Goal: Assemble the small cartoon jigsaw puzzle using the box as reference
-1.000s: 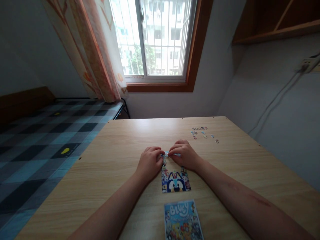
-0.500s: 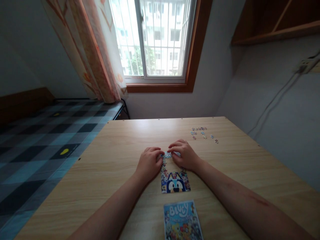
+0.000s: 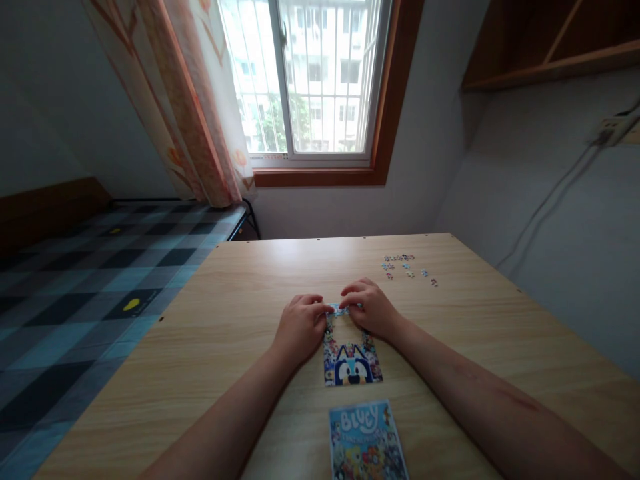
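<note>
A partly built jigsaw puzzle with a blue cartoon dog face lies on the wooden table. My left hand rests curled at the puzzle's upper left corner, fingertips pressing on the top edge pieces. At the upper right corner my right hand is curled too, its fingertips pinching down on the top row of pieces. Both hands touch the puzzle's top strip, a small gap between them. A printed picture card reading "Bluey" lies nearer to me, below the puzzle.
Several loose puzzle pieces lie scattered at the far right of the table. A bed with a checked blue cover stands left of the table. A window with a curtain is behind. A wall shelf hangs upper right.
My hands stay at the puzzle's top edge; the right fingers have shifted slightly along the top row. The view has barely moved.
</note>
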### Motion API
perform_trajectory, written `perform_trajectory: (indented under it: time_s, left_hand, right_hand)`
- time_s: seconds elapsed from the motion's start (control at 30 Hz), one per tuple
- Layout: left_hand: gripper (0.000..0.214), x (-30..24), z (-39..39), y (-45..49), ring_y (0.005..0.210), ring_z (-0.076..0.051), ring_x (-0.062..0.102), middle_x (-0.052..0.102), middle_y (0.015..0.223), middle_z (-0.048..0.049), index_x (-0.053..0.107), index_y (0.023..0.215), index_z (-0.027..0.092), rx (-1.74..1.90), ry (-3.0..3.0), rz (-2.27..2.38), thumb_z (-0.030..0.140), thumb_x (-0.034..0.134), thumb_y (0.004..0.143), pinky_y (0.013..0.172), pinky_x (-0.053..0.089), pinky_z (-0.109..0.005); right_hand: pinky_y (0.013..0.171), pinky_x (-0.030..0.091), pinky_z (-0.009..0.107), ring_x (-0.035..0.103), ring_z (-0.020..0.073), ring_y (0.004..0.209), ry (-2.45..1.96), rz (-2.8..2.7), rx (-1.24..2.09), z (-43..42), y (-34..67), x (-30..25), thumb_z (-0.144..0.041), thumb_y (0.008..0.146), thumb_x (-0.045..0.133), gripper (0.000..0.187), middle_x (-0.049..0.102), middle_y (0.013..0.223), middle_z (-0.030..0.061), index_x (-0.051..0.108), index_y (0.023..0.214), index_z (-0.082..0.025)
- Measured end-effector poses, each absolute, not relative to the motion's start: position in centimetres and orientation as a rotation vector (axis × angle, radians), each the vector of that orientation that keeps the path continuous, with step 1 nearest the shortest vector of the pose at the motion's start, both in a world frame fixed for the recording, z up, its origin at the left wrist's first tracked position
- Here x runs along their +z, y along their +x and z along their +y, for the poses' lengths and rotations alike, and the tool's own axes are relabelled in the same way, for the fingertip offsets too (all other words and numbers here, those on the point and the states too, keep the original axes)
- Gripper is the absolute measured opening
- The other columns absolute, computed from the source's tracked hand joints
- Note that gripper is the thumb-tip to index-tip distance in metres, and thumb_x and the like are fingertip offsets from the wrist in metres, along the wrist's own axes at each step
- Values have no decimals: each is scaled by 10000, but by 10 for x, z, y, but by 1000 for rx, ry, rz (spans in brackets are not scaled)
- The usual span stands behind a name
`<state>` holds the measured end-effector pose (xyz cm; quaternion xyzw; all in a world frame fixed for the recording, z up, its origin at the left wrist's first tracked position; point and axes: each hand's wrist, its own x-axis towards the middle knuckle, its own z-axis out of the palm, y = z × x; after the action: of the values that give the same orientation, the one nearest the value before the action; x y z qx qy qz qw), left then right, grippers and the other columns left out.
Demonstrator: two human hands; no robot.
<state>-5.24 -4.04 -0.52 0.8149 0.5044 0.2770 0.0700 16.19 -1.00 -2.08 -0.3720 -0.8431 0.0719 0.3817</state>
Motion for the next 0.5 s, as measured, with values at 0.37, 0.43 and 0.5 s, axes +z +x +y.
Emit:
perform_trajectory:
  time_s: [0.37, 0.43, 0.5]
  left_hand:
    - [313, -6, -40, -52, 1094, -249, 641, 726, 1149, -63, 807, 1016, 268, 947, 2336, 1527, 138, 586, 836, 1029, 506, -441]
    - [335, -8, -38, -53, 1080, -232, 652, 727, 1136, -67, 799, 1032, 236, 1019, 2254, 1533, 123, 555, 833, 1026, 518, -407]
    - [337, -9, -37, -54, 1071, -236, 655, 728, 1125, -68, 797, 1031, 227, 1025, 2243, 1525, 124, 546, 830, 1020, 523, -408]
  right_hand:
    - [961, 479, 417, 628, 233, 1010, -964, -2100, 212, -12, 162, -17, -19, 768, 583, 377, 747, 1045, 38, 788, 961, -270]
    - [978, 484, 425, 627, 240, 1042, -998, -2003, 229, -11, 163, -16, -7, 766, 544, 459, 743, 1072, 51, 756, 1090, -254]
    - [986, 488, 434, 628, 246, 1055, -1046, -1921, 245, -11, 164, -16, 5, 748, 516, 512, 741, 1087, 55, 731, 1139, -245]
